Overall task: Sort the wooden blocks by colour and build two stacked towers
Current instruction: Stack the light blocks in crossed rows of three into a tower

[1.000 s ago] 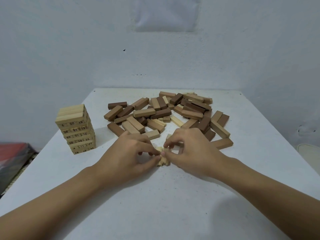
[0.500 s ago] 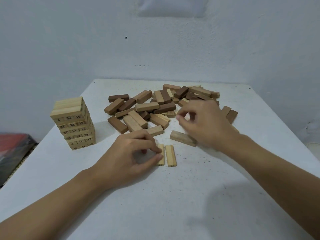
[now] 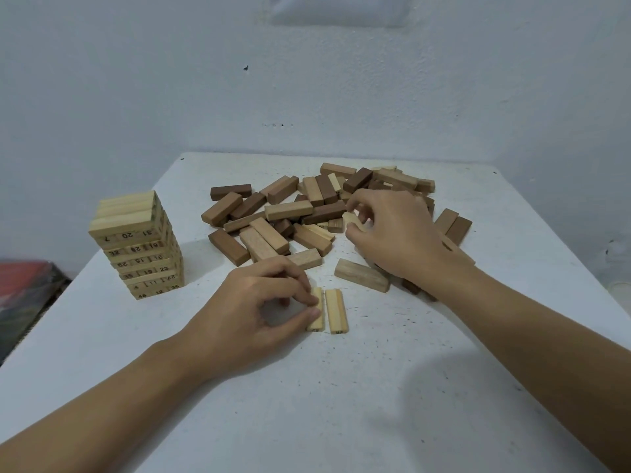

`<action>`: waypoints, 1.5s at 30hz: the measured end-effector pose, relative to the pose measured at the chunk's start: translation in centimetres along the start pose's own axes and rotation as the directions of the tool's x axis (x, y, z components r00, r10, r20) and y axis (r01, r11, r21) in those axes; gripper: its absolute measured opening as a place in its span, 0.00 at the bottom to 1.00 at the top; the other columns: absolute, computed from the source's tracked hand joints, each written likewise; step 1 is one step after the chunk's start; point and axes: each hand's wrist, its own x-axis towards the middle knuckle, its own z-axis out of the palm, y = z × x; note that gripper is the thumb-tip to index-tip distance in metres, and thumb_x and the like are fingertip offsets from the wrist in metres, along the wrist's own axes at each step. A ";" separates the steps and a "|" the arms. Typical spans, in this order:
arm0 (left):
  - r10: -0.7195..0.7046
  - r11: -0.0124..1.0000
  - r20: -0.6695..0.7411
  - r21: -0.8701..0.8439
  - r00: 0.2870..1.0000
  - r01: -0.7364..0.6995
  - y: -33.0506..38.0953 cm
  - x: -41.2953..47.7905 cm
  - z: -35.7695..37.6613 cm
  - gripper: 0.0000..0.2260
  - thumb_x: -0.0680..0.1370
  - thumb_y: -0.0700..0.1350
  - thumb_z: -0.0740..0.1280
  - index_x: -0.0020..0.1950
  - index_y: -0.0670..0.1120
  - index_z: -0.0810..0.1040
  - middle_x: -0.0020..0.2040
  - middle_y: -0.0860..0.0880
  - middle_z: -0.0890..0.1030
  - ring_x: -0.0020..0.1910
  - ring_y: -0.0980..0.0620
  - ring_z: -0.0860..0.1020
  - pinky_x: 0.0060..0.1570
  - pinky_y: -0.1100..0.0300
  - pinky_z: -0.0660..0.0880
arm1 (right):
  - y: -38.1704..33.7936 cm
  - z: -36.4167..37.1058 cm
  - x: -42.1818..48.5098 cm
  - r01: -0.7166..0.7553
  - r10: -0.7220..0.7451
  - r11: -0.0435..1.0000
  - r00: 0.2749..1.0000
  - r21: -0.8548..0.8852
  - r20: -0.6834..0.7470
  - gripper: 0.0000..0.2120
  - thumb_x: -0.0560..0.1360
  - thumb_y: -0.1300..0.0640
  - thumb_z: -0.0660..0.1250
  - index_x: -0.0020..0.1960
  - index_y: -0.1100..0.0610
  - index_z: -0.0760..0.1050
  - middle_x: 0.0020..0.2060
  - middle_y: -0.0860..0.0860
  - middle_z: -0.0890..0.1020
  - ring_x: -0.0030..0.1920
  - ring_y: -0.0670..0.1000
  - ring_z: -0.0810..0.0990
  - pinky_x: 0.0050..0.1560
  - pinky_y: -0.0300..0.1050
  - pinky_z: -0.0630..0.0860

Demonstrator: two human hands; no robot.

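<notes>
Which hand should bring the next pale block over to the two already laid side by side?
Right. The right hand already pinches a pale block at the pile, while the left hand steadies the two laid blocks.

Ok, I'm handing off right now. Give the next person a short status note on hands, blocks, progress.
Left hand: fingertips on the left of two light blocks lying side by side, near centre.
Right hand: pinching a light block at the pile.
Done: one light tower stands at left.
Left: a few light blocks remain in the mixed pile; the brown tower is not started.
</notes>
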 end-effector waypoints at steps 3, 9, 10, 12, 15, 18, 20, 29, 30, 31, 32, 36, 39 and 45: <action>-0.019 1.000 0.007 -0.001 1.000 0.019 -0.1 -0.1 0.0 0.06 0.77 0.53 0.73 0.48 0.53 0.87 0.53 0.58 0.81 0.45 0.55 0.80 0.43 0.67 0.72 | -1.1 -1.5 -2.3 -0.034 0.028 0.882 0.999 0.471 0.020 0.07 0.75 0.57 0.71 0.51 0.48 0.81 0.40 0.46 0.82 0.35 0.47 0.75 0.37 0.41 0.74; -0.042 0.999 0.009 -0.009 0.999 0.042 -0.1 0.0 0.0 0.09 0.76 0.56 0.72 0.49 0.53 0.87 0.52 0.60 0.83 0.43 0.53 0.80 0.40 0.65 0.74 | -1.0 -2.0 -6.7 -0.041 -0.063 0.861 0.980 0.507 0.187 0.02 0.74 0.52 0.75 0.46 0.47 0.83 0.37 0.46 0.82 0.37 0.43 0.77 0.38 0.38 0.75; -0.042 0.999 0.007 -0.012 0.999 0.042 -0.1 0.0 0.0 0.09 0.76 0.56 0.73 0.49 0.53 0.87 0.52 0.60 0.83 0.43 0.53 0.79 0.39 0.64 0.74 | -0.8 -1.7 -7.0 -0.012 -0.079 0.889 0.981 0.457 0.179 0.03 0.73 0.50 0.75 0.46 0.46 0.83 0.36 0.45 0.82 0.40 0.44 0.78 0.41 0.43 0.76; -0.043 0.999 0.007 -0.013 0.999 0.043 -0.1 0.0 0.0 0.09 0.76 0.56 0.73 0.50 0.53 0.87 0.52 0.59 0.84 0.43 0.55 0.80 0.40 0.67 0.73 | -0.5 -1.3 -7.5 0.055 -0.121 0.933 0.978 0.354 0.167 0.05 0.72 0.46 0.75 0.45 0.45 0.82 0.34 0.42 0.81 0.44 0.45 0.76 0.47 0.50 0.75; -0.043 0.999 0.024 -0.004 0.999 0.043 -0.2 -0.1 0.0 0.10 0.76 0.56 0.73 0.50 0.52 0.88 0.53 0.59 0.84 0.46 0.57 0.81 0.43 0.68 0.73 | -0.5 -1.1 -7.6 0.101 -0.148 0.958 0.976 0.269 0.162 0.08 0.73 0.43 0.74 0.45 0.47 0.84 0.33 0.40 0.81 0.45 0.45 0.74 0.49 0.56 0.74; -0.043 0.999 0.020 -0.005 0.999 0.043 -0.2 -0.1 -0.1 0.12 0.76 0.57 0.72 0.51 0.52 0.88 0.53 0.58 0.84 0.52 0.57 0.83 0.46 0.59 0.78 | -0.4 -0.8 -7.6 0.154 -0.186 0.960 0.975 0.235 0.122 0.09 0.75 0.43 0.72 0.47 0.49 0.85 0.34 0.41 0.81 0.44 0.46 0.74 0.48 0.59 0.74; -0.047 0.999 0.016 -0.009 0.999 0.047 -0.2 0.0 -0.1 0.13 0.76 0.58 0.72 0.51 0.51 0.88 0.53 0.58 0.84 0.53 0.57 0.83 0.48 0.57 0.79 | -0.2 -0.7 -7.5 0.171 -0.202 0.955 0.973 0.243 0.108 0.09 0.77 0.44 0.70 0.47 0.48 0.84 0.35 0.41 0.81 0.44 0.46 0.75 0.47 0.58 0.74; -0.134 0.991 0.120 0.014 0.984 0.134 -0.1 0.1 -0.5 0.29 0.67 0.67 0.76 0.65 0.55 0.83 0.55 0.58 0.81 0.56 0.53 0.79 0.52 0.61 0.76 | 0.5 -3.0 -6.9 0.241 -0.239 0.969 0.861 0.055 0.448 0.37 0.68 0.24 0.62 0.69 0.43 0.75 0.54 0.37 0.75 0.59 0.41 0.69 0.61 0.50 0.64; -0.126 0.992 0.127 0.033 0.984 0.123 -0.2 0.1 -0.4 0.29 0.67 0.67 0.76 0.64 0.55 0.83 0.56 0.59 0.80 0.57 0.54 0.78 0.53 0.63 0.75 | 0.4 -3.1 -6.8 0.247 -0.238 0.968 0.853 0.043 0.465 0.37 0.67 0.24 0.62 0.70 0.43 0.75 0.55 0.37 0.74 0.60 0.41 0.68 0.62 0.51 0.64; -0.120 0.992 0.127 0.051 0.985 0.115 -0.2 0.2 -0.4 0.28 0.68 0.67 0.76 0.64 0.55 0.83 0.55 0.60 0.79 0.57 0.55 0.78 0.53 0.64 0.74 | 0.3 -3.1 -6.8 0.254 -0.241 0.966 0.846 0.038 0.475 0.37 0.67 0.24 0.62 0.70 0.43 0.75 0.55 0.37 0.73 0.60 0.42 0.68 0.62 0.51 0.64; -0.119 0.992 0.124 0.062 0.985 0.112 -0.2 0.2 -0.3 0.28 0.68 0.67 0.75 0.64 0.55 0.84 0.55 0.60 0.79 0.57 0.55 0.78 0.53 0.65 0.74 | 0.3 -3.1 -6.8 0.261 -0.247 0.965 0.841 0.039 0.481 0.37 0.67 0.24 0.62 0.70 0.43 0.75 0.55 0.36 0.73 0.60 0.42 0.67 0.62 0.51 0.63; -0.130 0.990 0.129 0.072 0.983 0.122 -0.2 0.4 0.1 0.29 0.68 0.69 0.72 0.65 0.55 0.83 0.55 0.59 0.77 0.56 0.56 0.76 0.52 0.63 0.74 | -0.2 -2.7 -6.9 0.254 -0.240 0.966 0.836 0.041 0.493 0.38 0.67 0.24 0.58 0.71 0.41 0.73 0.57 0.37 0.71 0.61 0.43 0.67 0.63 0.52 0.63; -0.133 0.990 0.144 0.066 0.981 0.124 0.0 0.4 0.3 0.28 0.69 0.68 0.71 0.65 0.56 0.82 0.55 0.59 0.76 0.57 0.54 0.76 0.52 0.60 0.74 | -0.5 -2.5 -7.0 0.269 -0.234 0.963 0.831 0.004 0.504 0.37 0.68 0.24 0.55 0.72 0.41 0.72 0.58 0.39 0.71 0.61 0.45 0.67 0.61 0.52 0.63; -0.136 0.987 0.175 0.108 0.975 0.119 0.2 0.5 0.3 0.28 0.71 0.68 0.70 0.66 0.56 0.81 0.55 0.60 0.74 0.57 0.57 0.74 0.52 0.61 0.73 | -0.5 -2.5 -6.9 0.263 -0.218 0.965 0.828 -0.015 0.517 0.39 0.68 0.23 0.54 0.72 0.41 0.70 0.59 0.40 0.71 0.62 0.46 0.67 0.62 0.54 0.62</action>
